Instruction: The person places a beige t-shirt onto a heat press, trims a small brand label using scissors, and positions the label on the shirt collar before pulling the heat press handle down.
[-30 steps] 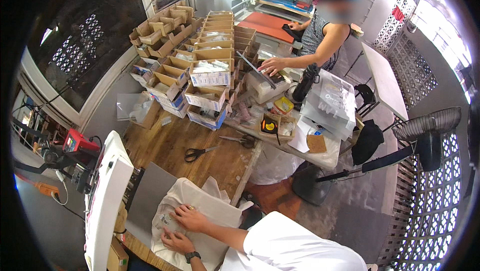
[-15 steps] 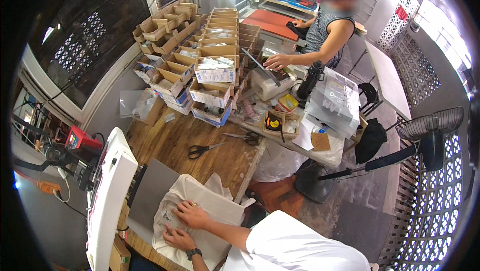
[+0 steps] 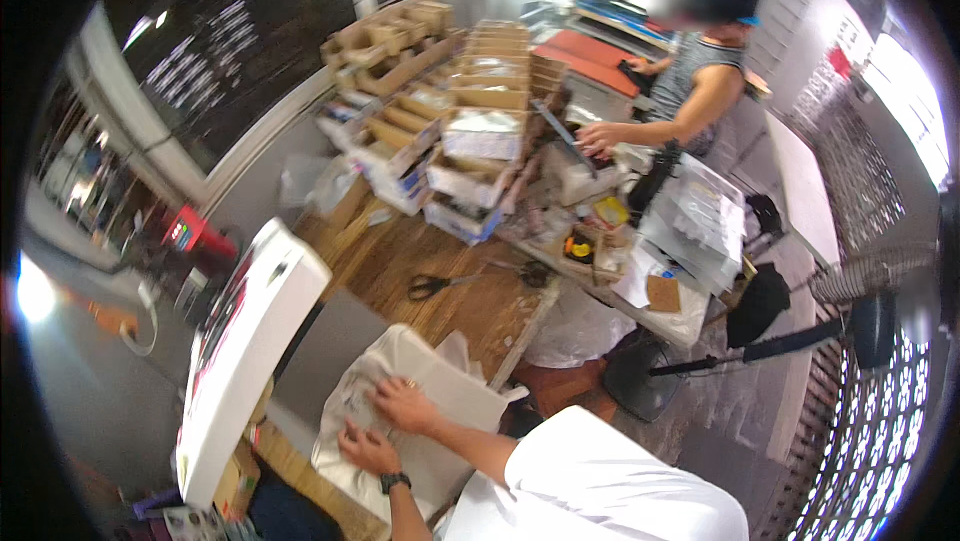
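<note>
Near the table edge (image 3: 526, 334), left hand (image 3: 370, 449) and right hand (image 3: 405, 404) on cloth (image 3: 462, 391), grip wide, scissors (image 3: 430, 287) beyond

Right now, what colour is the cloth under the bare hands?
The cloth is cream, close to off-white; it shows best in the head view.

Ahead of you, brown wooden table (image 3: 365, 259) carries black-handled scissors (image 3: 430, 287) and, nearer its right edge, second dark-handled pair (image 3: 533, 274). Brown open cardboard boxes (image 3: 478, 145) stand stacked toward far end. Close to you, flat grey board (image 3: 325, 346) lies on it, overlapped by rumpled cream cloth (image 3: 455, 388). To your right, plastic-covered second table (image 3: 682, 326) bears small open cardboard box (image 3: 600, 273) and brown square pad (image 3: 662, 293). Grey floor (image 3: 720, 411) holds dark flat fan base (image 3: 640, 378).
</note>
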`<action>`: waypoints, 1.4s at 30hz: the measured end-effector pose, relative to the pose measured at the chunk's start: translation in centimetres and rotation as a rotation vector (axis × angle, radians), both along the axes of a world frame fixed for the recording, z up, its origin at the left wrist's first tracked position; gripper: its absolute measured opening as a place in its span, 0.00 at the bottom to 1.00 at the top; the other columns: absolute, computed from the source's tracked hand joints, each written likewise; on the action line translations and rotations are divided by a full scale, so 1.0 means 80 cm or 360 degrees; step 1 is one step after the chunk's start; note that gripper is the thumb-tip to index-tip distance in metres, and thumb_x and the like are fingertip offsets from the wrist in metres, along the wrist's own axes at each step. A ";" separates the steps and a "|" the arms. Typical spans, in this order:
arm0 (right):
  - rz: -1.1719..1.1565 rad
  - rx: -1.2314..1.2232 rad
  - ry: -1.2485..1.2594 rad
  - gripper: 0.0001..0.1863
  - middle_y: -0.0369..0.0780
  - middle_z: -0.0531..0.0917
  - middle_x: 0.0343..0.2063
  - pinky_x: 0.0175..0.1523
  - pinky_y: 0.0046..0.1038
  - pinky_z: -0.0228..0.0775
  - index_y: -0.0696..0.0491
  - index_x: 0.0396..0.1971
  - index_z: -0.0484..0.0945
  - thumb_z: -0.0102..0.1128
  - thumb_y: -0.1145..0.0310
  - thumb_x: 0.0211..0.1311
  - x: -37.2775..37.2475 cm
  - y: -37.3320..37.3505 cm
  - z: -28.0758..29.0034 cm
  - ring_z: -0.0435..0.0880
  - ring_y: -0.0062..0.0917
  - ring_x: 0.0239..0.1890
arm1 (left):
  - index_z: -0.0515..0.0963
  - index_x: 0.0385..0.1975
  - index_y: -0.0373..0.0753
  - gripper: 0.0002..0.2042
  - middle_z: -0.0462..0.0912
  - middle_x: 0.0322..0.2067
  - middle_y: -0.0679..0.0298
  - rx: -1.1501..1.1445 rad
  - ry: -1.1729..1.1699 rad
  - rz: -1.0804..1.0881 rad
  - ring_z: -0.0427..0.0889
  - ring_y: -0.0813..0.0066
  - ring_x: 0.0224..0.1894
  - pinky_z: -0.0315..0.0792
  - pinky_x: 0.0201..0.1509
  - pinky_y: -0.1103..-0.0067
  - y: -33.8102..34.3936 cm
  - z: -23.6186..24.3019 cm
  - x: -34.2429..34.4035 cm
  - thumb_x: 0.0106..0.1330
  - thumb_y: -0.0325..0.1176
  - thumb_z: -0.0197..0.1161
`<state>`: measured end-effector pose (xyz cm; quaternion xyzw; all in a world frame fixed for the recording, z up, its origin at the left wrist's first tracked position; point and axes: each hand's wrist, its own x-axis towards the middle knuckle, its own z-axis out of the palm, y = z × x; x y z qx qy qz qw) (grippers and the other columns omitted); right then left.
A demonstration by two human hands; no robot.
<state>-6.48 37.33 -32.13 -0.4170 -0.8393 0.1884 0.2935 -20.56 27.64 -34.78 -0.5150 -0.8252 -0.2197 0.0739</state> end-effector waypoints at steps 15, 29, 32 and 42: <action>-0.0015 0.0139 -0.0283 0.26 0.41 0.76 0.46 0.60 0.44 0.62 0.45 0.61 0.75 0.59 0.63 0.61 0.012 -0.030 0.018 0.74 0.38 0.52 | 0.71 0.64 0.48 0.27 0.69 0.55 0.53 0.0026 -0.0245 0.0108 0.69 0.49 0.55 0.65 0.59 0.55 -0.017 0.039 0.039 0.60 0.35 0.61; -0.0023 0.0131 -0.0217 0.24 0.41 0.77 0.44 0.58 0.43 0.62 0.43 0.61 0.76 0.59 0.63 0.63 0.019 -0.041 0.022 0.74 0.37 0.50 | 0.70 0.65 0.55 0.27 0.69 0.56 0.55 -0.0035 -0.0181 0.0097 0.69 0.50 0.58 0.65 0.60 0.54 -0.028 0.039 0.047 0.62 0.37 0.59; -0.0002 0.0189 -0.0226 0.23 0.40 0.77 0.43 0.58 0.42 0.62 0.42 0.60 0.77 0.59 0.64 0.63 0.022 -0.041 0.019 0.74 0.36 0.49 | 0.70 0.66 0.56 0.28 0.69 0.55 0.54 0.0026 -0.0153 0.0070 0.69 0.50 0.56 0.65 0.58 0.56 -0.030 0.039 0.047 0.62 0.34 0.60; 0.0029 0.0229 -0.0250 0.24 0.39 0.76 0.41 0.57 0.41 0.62 0.39 0.58 0.79 0.59 0.67 0.60 0.024 -0.042 0.021 0.75 0.36 0.48 | 0.73 0.63 0.55 0.26 0.70 0.55 0.56 0.0010 -0.0150 0.0077 0.69 0.53 0.56 0.65 0.59 0.56 -0.031 0.036 0.048 0.62 0.36 0.60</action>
